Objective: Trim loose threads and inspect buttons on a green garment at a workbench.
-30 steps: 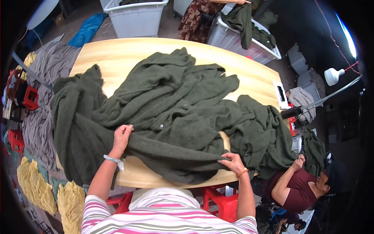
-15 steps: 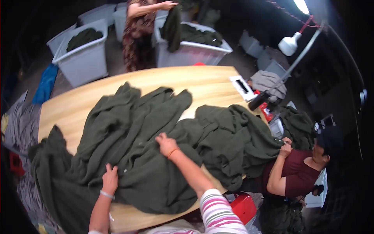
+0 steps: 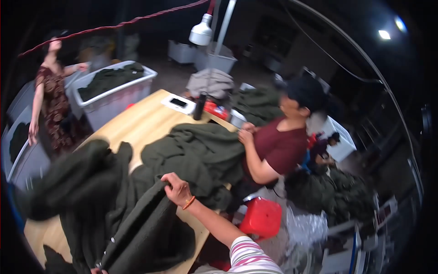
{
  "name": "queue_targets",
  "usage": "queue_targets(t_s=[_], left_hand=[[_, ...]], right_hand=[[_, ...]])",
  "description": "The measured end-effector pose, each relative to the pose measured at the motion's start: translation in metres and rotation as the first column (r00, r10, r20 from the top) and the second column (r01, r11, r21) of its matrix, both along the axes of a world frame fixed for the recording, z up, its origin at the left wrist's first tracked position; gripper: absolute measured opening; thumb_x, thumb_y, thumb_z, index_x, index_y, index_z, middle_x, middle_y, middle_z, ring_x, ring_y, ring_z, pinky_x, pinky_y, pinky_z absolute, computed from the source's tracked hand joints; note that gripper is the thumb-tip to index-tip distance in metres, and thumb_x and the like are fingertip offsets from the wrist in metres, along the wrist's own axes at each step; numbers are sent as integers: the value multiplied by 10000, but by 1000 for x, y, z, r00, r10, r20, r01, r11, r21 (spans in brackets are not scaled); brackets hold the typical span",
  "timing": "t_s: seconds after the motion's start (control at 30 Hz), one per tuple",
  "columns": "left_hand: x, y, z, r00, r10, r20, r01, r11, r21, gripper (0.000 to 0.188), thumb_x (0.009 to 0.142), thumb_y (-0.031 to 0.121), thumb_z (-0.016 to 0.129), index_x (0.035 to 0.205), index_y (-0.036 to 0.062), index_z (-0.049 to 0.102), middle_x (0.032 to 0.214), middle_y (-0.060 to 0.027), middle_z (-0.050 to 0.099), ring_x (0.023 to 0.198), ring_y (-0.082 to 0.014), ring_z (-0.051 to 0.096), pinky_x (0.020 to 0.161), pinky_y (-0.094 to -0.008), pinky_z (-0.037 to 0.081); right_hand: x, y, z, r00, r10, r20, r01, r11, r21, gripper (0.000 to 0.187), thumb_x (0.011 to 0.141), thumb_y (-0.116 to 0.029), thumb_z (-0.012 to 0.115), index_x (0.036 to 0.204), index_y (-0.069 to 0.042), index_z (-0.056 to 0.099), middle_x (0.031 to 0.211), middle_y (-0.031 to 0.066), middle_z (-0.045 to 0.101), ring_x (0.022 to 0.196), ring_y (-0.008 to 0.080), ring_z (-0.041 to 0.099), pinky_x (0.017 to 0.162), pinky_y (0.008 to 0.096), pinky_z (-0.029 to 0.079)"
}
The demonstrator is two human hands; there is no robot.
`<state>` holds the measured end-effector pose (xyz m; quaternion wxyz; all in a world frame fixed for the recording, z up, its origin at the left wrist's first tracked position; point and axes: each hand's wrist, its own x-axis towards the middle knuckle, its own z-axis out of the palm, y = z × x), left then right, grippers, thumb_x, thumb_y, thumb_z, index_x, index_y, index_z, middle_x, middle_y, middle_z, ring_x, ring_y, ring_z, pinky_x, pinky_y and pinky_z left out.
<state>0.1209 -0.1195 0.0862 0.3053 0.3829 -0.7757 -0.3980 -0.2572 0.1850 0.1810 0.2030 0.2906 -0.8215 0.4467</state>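
Observation:
A large dark green knitted garment (image 3: 137,214) lies heaped over the wooden table (image 3: 141,121). My right hand (image 3: 174,188), with an orange band at the wrist, grips a raised fold of that garment near the table's right edge. My left hand (image 3: 96,271) barely shows at the bottom edge, touching the garment's lower end; its grip is hidden. More green fabric (image 3: 200,150) is bunched further along the table.
A person in a maroon shirt (image 3: 278,146) sits at the table's right side, hands on fabric. Another person (image 3: 50,105) stands at the far left by white bins (image 3: 114,91) of green garments. A red stool (image 3: 261,217), a lamp (image 3: 202,32) and a phone (image 3: 178,102) are nearby.
The view has swung right and upward. My right hand has closed on a fold of the garment and lifted it. My left hand has dropped to the frame's bottom edge.

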Motion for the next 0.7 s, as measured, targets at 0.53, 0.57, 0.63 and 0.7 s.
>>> queue_targets(t_s=[0.53, 0.57, 0.63, 0.7], left_hand=[[15, 72, -47, 797, -598, -80, 500, 579, 644, 270, 802, 34, 733, 1054, 33, 634, 918, -10, 623, 807, -96, 544, 733, -240, 465], [18, 70, -54, 781, -608, -141, 534, 535, 655, 287, 795, 18, 737, 1062, 34, 633, 919, -15, 627, 812, -102, 552, 743, -246, 471], [22, 65, -76, 749, -638, -180, 587, 511, 628, 324, 776, -32, 740, 1075, 33, 634, 923, -25, 636, 825, -118, 575, 776, -266, 487], [28, 66, -65, 775, -589, -229, 573, 501, 648, 304, 782, -36, 735, 1063, 27, 638, 932, -29, 639, 827, -119, 578, 779, -266, 488]], right_hand=[[234, -7, -126, 762, 319, 563, -400, 916, 23, 158, 822, -164, 596, 941, -65, 629, 955, 117, 611, 938, 296, 602, 817, 382, 482], [256, -20, -130, 718, 432, 545, -484, 873, -55, 170, 806, -155, 618, 939, -49, 624, 960, 122, 606, 937, 298, 602, 815, 385, 478], [289, -47, -157, 588, 589, 555, -595, 779, -198, 450, 716, -141, 642, 1137, -2, 558, 1024, 174, 611, 1007, 332, 590, 901, 398, 459], [306, -63, -140, 467, 648, 602, -626, 723, -294, 475, 707, -154, 646, 1143, 9, 551, 1034, 184, 611, 1003, 345, 588, 906, 401, 456]])
